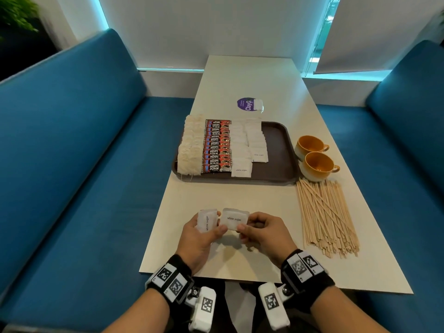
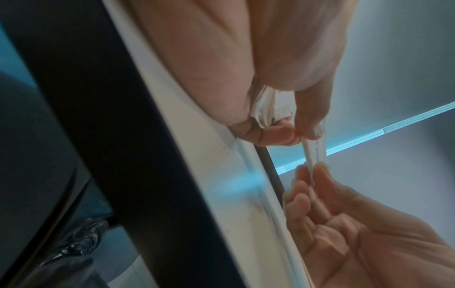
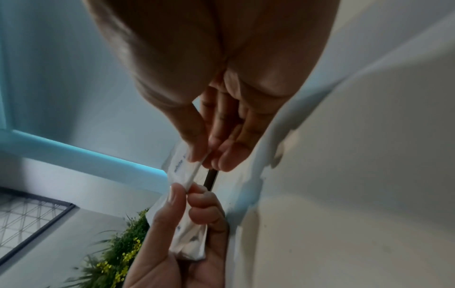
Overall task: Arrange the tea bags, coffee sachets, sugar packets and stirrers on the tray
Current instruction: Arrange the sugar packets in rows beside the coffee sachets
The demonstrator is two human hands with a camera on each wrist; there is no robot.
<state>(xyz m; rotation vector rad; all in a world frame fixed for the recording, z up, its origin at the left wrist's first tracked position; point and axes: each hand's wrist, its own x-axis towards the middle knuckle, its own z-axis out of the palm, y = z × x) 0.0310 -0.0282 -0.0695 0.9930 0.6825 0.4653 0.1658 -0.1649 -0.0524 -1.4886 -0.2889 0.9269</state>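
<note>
The brown tray (image 1: 280,150) lies mid-table with rows of tea bags (image 1: 191,147), red coffee sachets (image 1: 217,146) and white sugar packets (image 1: 249,145) on its left part. Above the table's near end my left hand (image 1: 204,233) grips a small stack of sugar packets (image 1: 207,221). My right hand (image 1: 258,228) pinches one white sugar packet (image 1: 234,219) between thumb and fingers, and my left thumb touches that packet's left edge. The same single sugar packet (image 3: 183,169) shows edge-on in the right wrist view, and the stack (image 2: 267,109) in the left wrist view. Wooden stirrers (image 1: 324,212) lie in a loose pile to the right.
Two orange cups (image 1: 314,156) stand right of the tray, just behind the stirrers. A purple round sticker (image 1: 246,104) and a lone white packet (image 1: 259,104) lie behind the tray. Blue benches (image 1: 72,152) flank the table on both sides.
</note>
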